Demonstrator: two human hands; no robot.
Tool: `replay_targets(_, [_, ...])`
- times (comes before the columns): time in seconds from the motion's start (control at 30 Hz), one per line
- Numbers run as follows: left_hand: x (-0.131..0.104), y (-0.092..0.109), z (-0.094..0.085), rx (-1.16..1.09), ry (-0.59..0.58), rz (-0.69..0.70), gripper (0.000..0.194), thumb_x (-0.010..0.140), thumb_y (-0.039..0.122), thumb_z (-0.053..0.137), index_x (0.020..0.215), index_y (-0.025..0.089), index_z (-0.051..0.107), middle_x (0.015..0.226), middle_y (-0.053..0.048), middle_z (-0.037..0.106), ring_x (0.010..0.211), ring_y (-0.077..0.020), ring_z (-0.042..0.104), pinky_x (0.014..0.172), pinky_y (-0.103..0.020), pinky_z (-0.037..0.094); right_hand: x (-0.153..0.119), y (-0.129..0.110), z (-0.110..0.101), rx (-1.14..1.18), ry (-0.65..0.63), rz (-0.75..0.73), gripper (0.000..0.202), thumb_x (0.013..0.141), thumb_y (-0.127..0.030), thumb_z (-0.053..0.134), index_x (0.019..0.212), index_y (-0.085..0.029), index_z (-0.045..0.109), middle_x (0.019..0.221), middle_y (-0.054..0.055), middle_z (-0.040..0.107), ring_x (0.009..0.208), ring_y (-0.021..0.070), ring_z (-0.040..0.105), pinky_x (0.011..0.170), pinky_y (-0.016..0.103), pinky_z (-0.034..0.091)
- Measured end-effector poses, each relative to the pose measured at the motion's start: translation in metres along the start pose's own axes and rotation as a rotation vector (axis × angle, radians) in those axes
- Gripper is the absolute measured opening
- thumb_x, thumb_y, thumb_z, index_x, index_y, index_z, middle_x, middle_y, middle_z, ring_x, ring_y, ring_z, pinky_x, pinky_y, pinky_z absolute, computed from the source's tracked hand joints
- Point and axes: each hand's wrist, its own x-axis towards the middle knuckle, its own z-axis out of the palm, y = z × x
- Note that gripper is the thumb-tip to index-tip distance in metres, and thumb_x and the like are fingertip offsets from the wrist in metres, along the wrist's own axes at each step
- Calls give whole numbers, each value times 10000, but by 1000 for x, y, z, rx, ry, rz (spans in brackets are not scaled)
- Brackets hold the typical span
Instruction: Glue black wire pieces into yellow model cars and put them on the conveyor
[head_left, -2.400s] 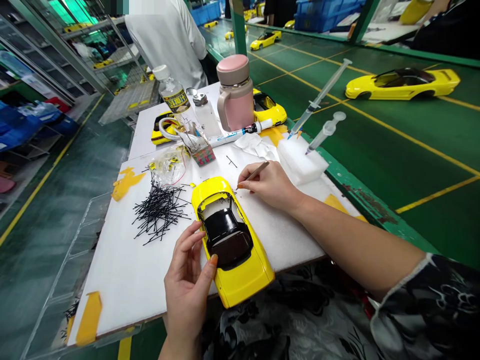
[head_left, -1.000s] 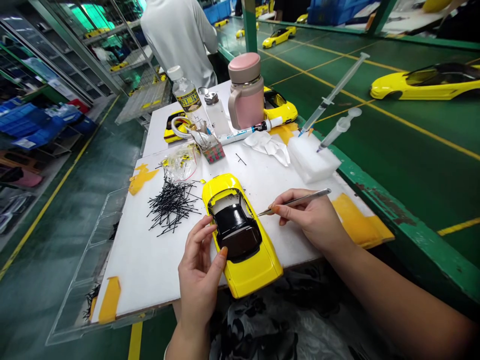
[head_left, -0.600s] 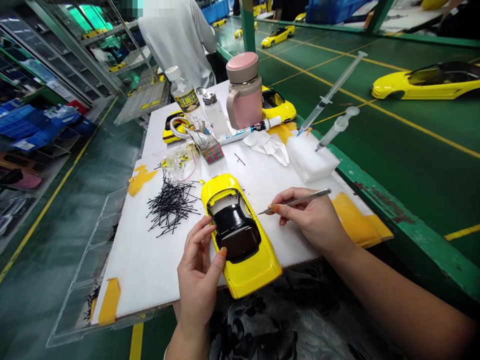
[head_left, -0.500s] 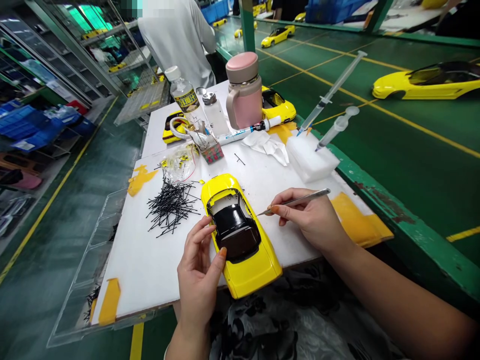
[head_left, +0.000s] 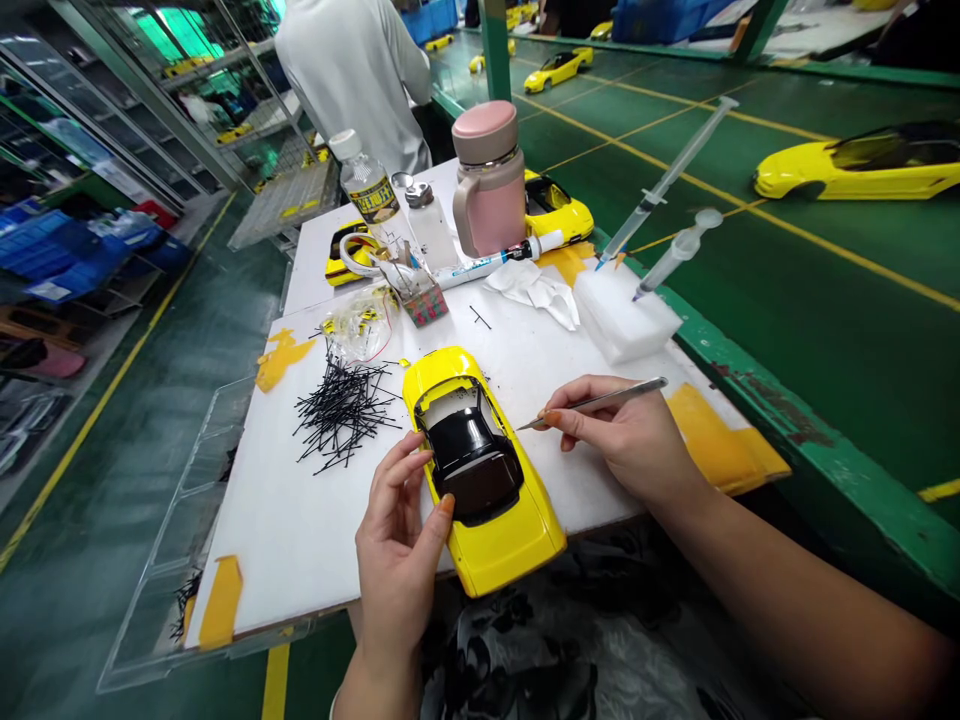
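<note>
A yellow model car body [head_left: 510, 550] with a black roof lies at the near edge of the white work board [head_left: 277, 540]. My left hand [head_left: 397, 530] grips its left side, thumb on the rear window edge and fingers along the flank. In my right hand [head_left: 622, 430] are metal tweezers [head_left: 619, 396], pinched between thumb and fingers. Their tip points at the car's right side, close to the window edge; whether it touches I cannot tell. Left of the car is a heap of thin black plastic pieces [head_left: 341, 410]. A few similar pieces [head_left: 481, 318] lie beyond the car.
Behind stand a pink mug [head_left: 489, 185], a labelled bottle [head_left: 371, 190] and a marker [head_left: 499, 260]. Two syringes [head_left: 667, 180] stick in a white foam block [head_left: 626, 315]. To the right runs a green conveyor [head_left: 825, 260] carrying yellow cars [head_left: 862, 170]. A person in grey [head_left: 352, 80] stands beyond.
The view has shifted very slightly. The yellow car on the conveyor at the right appears a little further right. My hands keep nearly the same pose on the car body and tweezers.
</note>
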Motion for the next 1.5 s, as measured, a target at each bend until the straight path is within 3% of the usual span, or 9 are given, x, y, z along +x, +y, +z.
replay_targets(1.03, [-2,1,-1,28,-1,7,321,896,223,751,1210,273,705,1493,-86,552,1452,-245,499,1180,-317,452,0,-2,2,3,-2,-9,172,761,-305,807,765,-140,761,716,63,749,528,107,614,494,200,495])
replay_targets(1.5, [0,1,0,12,-10,8,308,894,228,751,1196,274,709,1493,-89,548,1455,-257,491,1200,-347,434,-1,-2,0,-5,15,-26,157,764,-299,810,756,-152,756,706,54,745,519,112,614,485,208,485])
